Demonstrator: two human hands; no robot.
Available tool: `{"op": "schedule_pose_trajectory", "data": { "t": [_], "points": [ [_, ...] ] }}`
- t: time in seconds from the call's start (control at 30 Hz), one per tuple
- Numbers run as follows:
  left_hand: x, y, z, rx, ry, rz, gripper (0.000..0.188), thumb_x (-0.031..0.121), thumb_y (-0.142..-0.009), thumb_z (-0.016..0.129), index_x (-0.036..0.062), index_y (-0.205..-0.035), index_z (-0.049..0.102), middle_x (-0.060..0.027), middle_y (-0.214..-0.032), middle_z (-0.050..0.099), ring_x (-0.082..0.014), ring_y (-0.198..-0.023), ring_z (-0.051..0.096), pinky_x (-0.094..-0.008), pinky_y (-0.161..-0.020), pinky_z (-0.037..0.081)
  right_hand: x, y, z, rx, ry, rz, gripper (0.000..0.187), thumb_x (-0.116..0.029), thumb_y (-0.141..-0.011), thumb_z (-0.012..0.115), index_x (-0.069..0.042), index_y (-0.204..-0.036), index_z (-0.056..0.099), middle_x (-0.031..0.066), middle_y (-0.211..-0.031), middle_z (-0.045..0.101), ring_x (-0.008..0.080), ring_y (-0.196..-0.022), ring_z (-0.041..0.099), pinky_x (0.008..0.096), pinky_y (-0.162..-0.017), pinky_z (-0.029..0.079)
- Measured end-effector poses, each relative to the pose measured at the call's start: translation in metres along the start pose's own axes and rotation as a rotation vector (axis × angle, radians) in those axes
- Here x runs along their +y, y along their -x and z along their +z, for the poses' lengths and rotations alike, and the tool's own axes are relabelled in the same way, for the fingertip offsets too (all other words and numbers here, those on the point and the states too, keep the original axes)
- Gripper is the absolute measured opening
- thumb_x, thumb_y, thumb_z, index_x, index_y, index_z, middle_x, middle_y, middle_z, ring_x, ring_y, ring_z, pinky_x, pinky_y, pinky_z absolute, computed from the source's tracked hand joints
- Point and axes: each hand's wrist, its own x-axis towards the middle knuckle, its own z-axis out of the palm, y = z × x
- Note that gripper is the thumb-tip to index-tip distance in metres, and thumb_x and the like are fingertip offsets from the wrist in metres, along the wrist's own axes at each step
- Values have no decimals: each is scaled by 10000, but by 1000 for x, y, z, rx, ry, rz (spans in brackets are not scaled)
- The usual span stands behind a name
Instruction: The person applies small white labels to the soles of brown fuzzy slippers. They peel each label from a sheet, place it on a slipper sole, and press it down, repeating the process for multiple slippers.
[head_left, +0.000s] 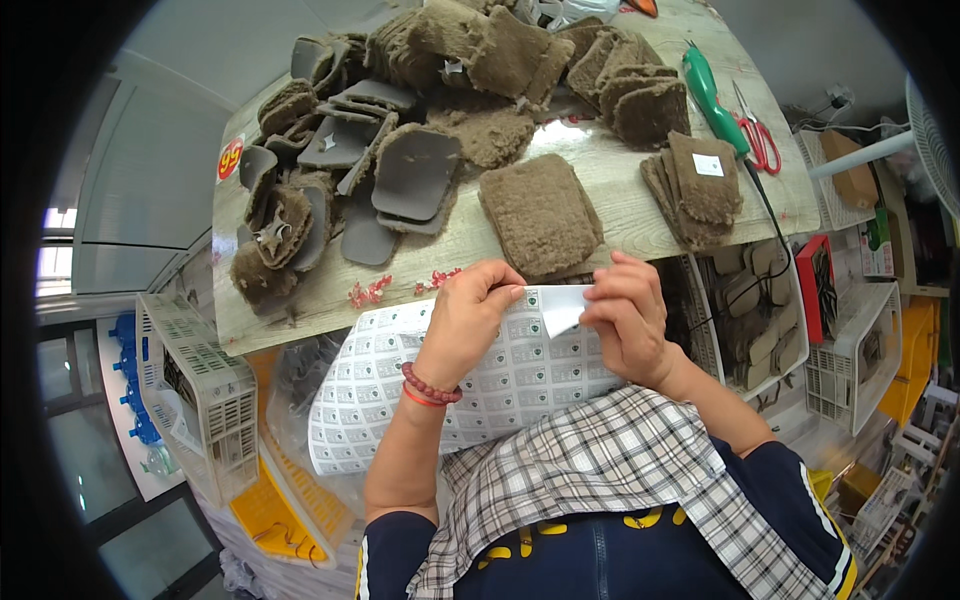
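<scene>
A large sheet of small printed stickers [380, 385] lies across my lap and against the table's front edge. My left hand [470, 315] is closed, thumb and fingers pinching the sheet's top edge. With fingers bent together, my right hand [632, 315] pinches the sheet's upper right corner, where a white flap [562, 308] is folded over. Just beyond both hands sits a stack of brown fuzzy pads [540, 215]. To its right, another fuzzy stack [690, 190] carries a white sticker [708, 165] on top.
A heap of fuzzy pads with grey backs [415, 175] covers the table's far left. Far right lie a green corded tool [710, 95] and red-handled scissors [760, 140]. Plastic crates flank me: a white one [225, 420] at left, another [855, 360] at right.
</scene>
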Motion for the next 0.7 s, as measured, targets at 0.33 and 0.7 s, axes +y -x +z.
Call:
{"op": "schedule_pose_trajectory", "data": {
  "t": [0.33,0.7],
  "points": [
    [2,-5,23,205,-351,431,45,-21,-800,633,-2,-830,605,-175,-1243,568,-369,-1277,460,-438,-1041,389,57,-70,0,-158,-630,828,57,-77,-923,585,-21,-927,582,0,-814,576,73,-759,520,224,-706,437],
    [-3,-11,27,205,-380,434,53,-28,-794,631,-11,-830,597,-195,-1254,555,-376,-1245,486,-441,-1011,413,89,-84,33,-327,-363,761,116,-106,-890,621,7,-891,598,49,-783,614,132,-742,550,282,-689,459]
  ]
}}
